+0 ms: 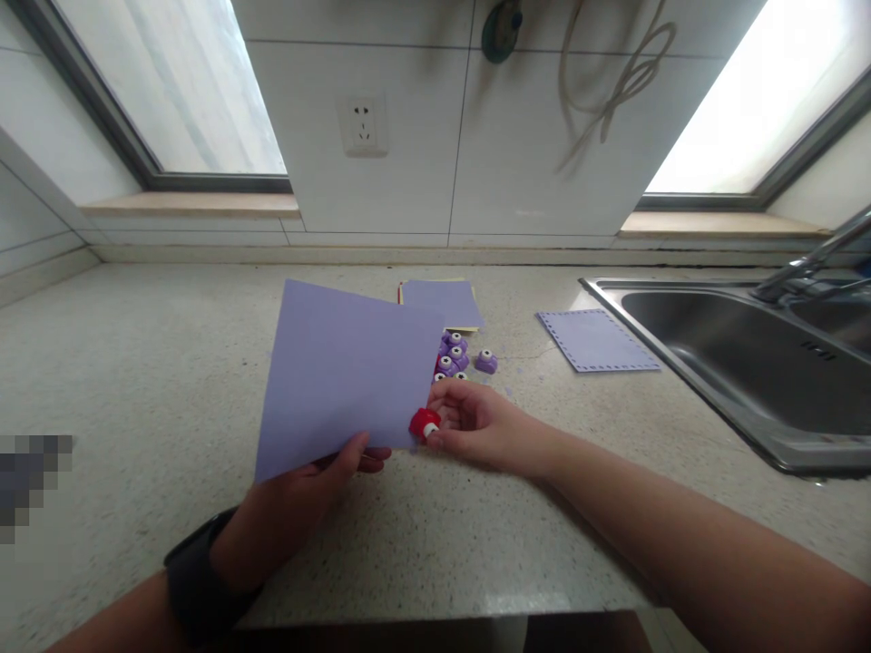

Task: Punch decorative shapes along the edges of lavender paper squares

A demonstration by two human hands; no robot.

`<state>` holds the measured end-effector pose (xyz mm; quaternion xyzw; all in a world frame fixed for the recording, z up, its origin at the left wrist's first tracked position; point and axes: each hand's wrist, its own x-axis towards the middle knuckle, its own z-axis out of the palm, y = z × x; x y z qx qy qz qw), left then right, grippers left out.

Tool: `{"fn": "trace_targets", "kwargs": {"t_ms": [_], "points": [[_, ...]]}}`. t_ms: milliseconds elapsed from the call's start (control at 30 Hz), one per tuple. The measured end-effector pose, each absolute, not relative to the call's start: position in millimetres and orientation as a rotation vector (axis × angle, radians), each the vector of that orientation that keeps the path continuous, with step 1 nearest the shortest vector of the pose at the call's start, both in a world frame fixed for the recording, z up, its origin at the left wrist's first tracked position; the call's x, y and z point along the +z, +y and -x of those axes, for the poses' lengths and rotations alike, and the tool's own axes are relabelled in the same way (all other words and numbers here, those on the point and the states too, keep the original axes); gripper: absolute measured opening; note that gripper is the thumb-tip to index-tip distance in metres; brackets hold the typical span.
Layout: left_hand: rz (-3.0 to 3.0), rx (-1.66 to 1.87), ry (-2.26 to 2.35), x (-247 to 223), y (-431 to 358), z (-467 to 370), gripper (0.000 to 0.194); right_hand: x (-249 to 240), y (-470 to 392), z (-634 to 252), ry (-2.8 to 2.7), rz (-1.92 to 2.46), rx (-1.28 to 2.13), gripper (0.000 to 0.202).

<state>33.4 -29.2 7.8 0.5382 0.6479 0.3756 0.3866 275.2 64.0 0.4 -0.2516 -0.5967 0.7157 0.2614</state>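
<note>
My left hand (pixel 319 485) grips a sheet of purple paper (pixel 350 376) by its lower edge, thumb on top and fingers beneath. Held up at a tilt, the sheet hides part of the counter behind it. In my right hand (pixel 480 422) is a small red craft punch (pixel 425 424) with a white button, at the sheet's lower right corner. Whether the paper sits inside its slot, I cannot tell. Just beyond the right hand, several purple craft punches (pixel 455 352) are clustered, partly hidden by the sheet. One more purple punch (pixel 486 361) stands apart to their right.
A stack of coloured paper (pixel 449 304) lies behind the punches, purple on top. To the right is a purple sheet with notched edges (pixel 599 340), beside a steel sink (pixel 708 363) with a faucet (pixel 809 263). Small paper scraps dot the speckled counter (pixel 170 363).
</note>
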Motion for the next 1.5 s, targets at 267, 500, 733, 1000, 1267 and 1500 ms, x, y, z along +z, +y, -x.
{"fn": "trace_targets", "kwargs": {"t_ms": [267,500,733,1000,1267,1500], "points": [[-1.403,0.857,1.554,8,-29,-36,0.034,1,65,-273,-1.516,0.630,1.995,0.035],[-1.376,0.770,1.560,13,-24,-50,0.042,8,66,-275,-1.423,0.686,1.968,0.035],[-1.447,0.744,1.650,20,-12,-53,0.050,8,72,-278,-1.376,0.655,1.970,0.034],[-1.562,0.745,1.641,13,7,-55,0.051,3,77,-281,-1.316,0.719,1.989,0.034],[-1.601,0.656,1.606,6,4,-42,0.051,-2,79,-279,-1.365,0.733,2.010,0.034],[-1.539,0.607,1.694,15,5,-50,0.052,4,78,-279,-1.317,0.713,2.052,0.036]]}}
